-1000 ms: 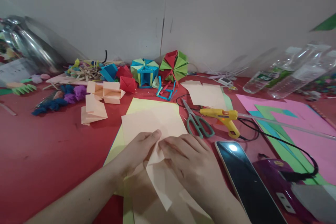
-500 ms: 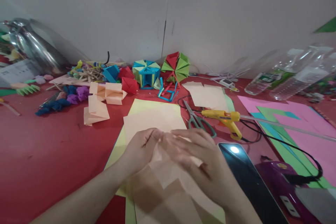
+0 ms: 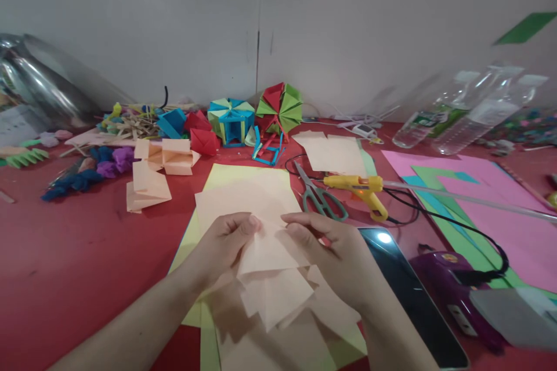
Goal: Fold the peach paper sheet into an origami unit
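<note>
Both hands hold a partly folded peach paper a little above the table. My left hand pinches its upper left edge with thumb and fingers closed. My right hand grips its upper right edge in the same way. The folded flaps hang down toward me between the hands. Beneath lie a flat peach sheet and a yellow sheet on the red table.
Green-handled scissors and a yellow glue gun with a black cord lie right of the sheets. A phone and a purple device sit near my right arm. Folded peach pieces, coloured paper models, bottles and pink paper lie farther back.
The peach paper was pressed flat on the table a second ago; both hands have lifted it and now hold it up by its top edge, folds hanging open.
</note>
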Tool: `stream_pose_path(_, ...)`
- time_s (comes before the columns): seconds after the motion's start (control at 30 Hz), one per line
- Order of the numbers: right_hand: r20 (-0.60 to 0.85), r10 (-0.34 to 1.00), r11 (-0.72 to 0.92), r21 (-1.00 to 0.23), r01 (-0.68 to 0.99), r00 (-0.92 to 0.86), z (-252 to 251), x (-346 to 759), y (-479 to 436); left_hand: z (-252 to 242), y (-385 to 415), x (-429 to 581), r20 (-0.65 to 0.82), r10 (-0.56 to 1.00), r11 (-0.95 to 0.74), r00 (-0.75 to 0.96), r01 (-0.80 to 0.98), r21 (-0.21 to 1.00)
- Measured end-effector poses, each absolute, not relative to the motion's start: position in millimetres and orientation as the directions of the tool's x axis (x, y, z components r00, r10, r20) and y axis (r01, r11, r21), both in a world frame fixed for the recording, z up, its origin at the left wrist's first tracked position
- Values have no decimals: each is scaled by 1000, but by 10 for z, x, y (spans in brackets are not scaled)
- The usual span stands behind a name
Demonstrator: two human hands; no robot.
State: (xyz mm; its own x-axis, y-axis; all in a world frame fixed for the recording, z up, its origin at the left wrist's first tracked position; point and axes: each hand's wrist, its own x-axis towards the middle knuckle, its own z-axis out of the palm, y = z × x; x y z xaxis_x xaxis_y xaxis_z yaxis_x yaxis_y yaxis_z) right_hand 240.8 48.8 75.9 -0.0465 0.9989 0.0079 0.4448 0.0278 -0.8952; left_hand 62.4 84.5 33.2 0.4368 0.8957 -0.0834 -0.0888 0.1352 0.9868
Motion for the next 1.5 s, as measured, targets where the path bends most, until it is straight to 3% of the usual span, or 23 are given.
stream_pose_path(0.13, -139, 968, -70, -948, 309, -209, 745, 2455, 506, 326, 833, 606, -118, 870, 183, 479, -92, 979)
stream_pose_path(0.3, -231, 951, -189, -960, 208, -203, 687, 2472, 526, 308, 821, 579, -181, 758, 320, 626, -115, 940)
stream_pose_path(0.43, 29, 989, 82, -922, 379, -143, 703, 2462, 510, 301, 829, 590, -215, 818, 312, 534, -97, 945)
stream_pose_path(0.57, 359, 892, 451, -734, 507, -274, 757, 2513, 486, 339, 856, 614, -275, 846, 375, 458, -143, 916)
stream_pose_path(0.73, 423, 800, 600, -602, 527, -426, 750, 2554, 501, 362, 868, 595, -288, 842, 423, 456, -228, 877)
stream_pose_path(0.83, 409, 846, 533, -640, 554, -342, 718, 2530, 506, 367, 861, 570, -213, 842, 390, 496, -287, 875)
stream_pose_path(0.93, 299, 928, 373, -735, 566, -223, 708, 2512, 498, 373, 869, 553, -180, 802, 412, 570, -308, 858)
stream_pose_path(1.07, 142, 968, 222, -866, 448, -206, 737, 2512, 494, 354, 887, 553, -198, 755, 481, 625, -324, 815)
stream_pose_path(1.33, -104, 950, 13, -929, 369, -294, 737, 2388, 482, 328, 818, 661, -151, 882, 375, 446, -473, 797)
stream_pose_path(1.5, -120, 930, -51, -978, 201, -348, 697, 2376, 490, 313, 821, 721, -90, 931, 262, 352, -478, 838)
